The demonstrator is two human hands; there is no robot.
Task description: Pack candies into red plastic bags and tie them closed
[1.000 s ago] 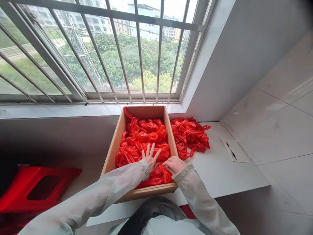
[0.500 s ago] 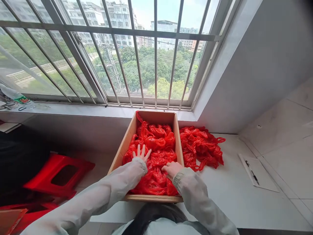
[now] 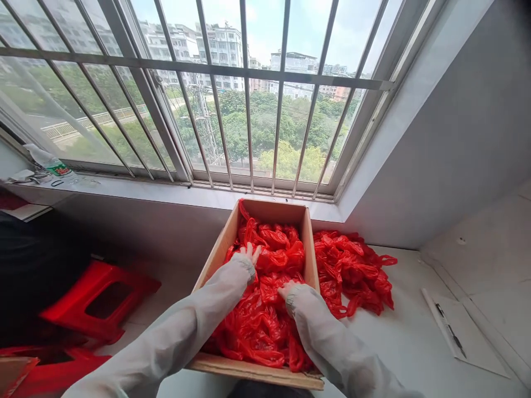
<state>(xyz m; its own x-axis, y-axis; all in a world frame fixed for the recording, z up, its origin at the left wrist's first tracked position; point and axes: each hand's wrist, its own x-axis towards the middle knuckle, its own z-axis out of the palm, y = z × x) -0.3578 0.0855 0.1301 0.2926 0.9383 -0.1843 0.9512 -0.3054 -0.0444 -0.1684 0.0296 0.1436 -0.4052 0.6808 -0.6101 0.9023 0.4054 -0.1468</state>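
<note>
A cardboard box (image 3: 211, 364) full of crumpled red plastic bags (image 3: 265, 331) stands in front of me. Inside it, my left hand (image 3: 251, 253) presses on the bags towards the far left, its fingers stretched out and a little apart. My right hand (image 3: 287, 288) rests on the bags near the right wall, fingers pointing left. The sleeve cuff and the bags cover part of that hand, and I see no bag gripped in it. Outside the box on the right lies a heap of more red plastic bags (image 3: 357, 271).
A barred window (image 3: 265, 127) rises behind the sill (image 3: 199, 196), where a plastic bottle (image 3: 53, 163) lies at the left. Red stools (image 3: 103, 298) are on the left. A pen (image 3: 450, 329) lies on paper (image 3: 477, 337) on the white table (image 3: 390, 354) at right.
My left hand's fingers are less widely spread, and its forearm has moved forward over the bags. The right hand has shifted slightly farther into the box. The camera view has tilted up.
</note>
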